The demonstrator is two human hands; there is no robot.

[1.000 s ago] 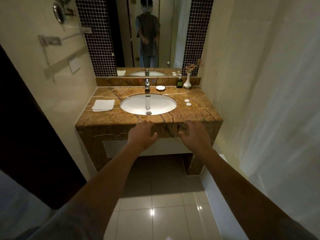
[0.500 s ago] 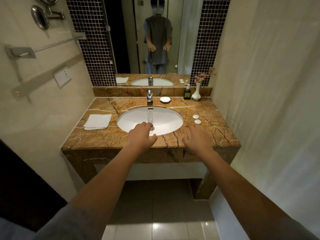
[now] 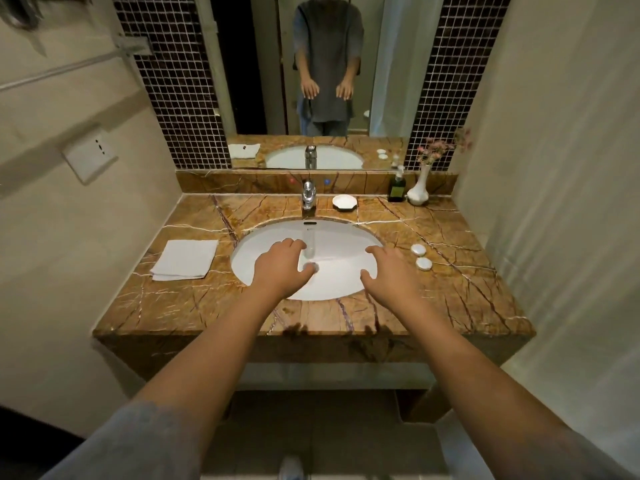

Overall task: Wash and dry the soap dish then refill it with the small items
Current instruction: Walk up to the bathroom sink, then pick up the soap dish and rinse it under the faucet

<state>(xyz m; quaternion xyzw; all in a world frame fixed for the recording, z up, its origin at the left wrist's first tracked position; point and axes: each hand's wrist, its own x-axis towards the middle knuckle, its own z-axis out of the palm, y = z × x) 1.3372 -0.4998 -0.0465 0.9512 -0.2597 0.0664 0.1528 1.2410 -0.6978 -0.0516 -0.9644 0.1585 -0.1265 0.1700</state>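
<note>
Both my hands hang over the white sink [image 3: 332,292] in the middle of the frame, palms down and holding nothing. My left hand [image 3: 280,268] is loosely curled beside the thin stream of water [image 3: 309,245] falling from the tap [image 3: 308,195]; my right hand [image 3: 391,271] has its fingers spread, nearer the sink's right rim. I judge they are there to be ready for the washing, which has not begun.

The soap dish [image 3: 344,202] sits empty on the tabletop [image 3: 450,289] just right of the tap, above centre, well beyond my fingertips, so I would have to reach past the stream to lift it. The two small round items [image 3: 420,256] lie side by side on the tabletop just right of the sink, probably set out of the dish so it can be rinsed. A folded white cloth [image 3: 183,259] waits at the left of the sink, handy for drying. A dark bottle [image 3: 396,188] and a white vase [image 3: 418,188] stand at the back right, clear of the work.
</note>
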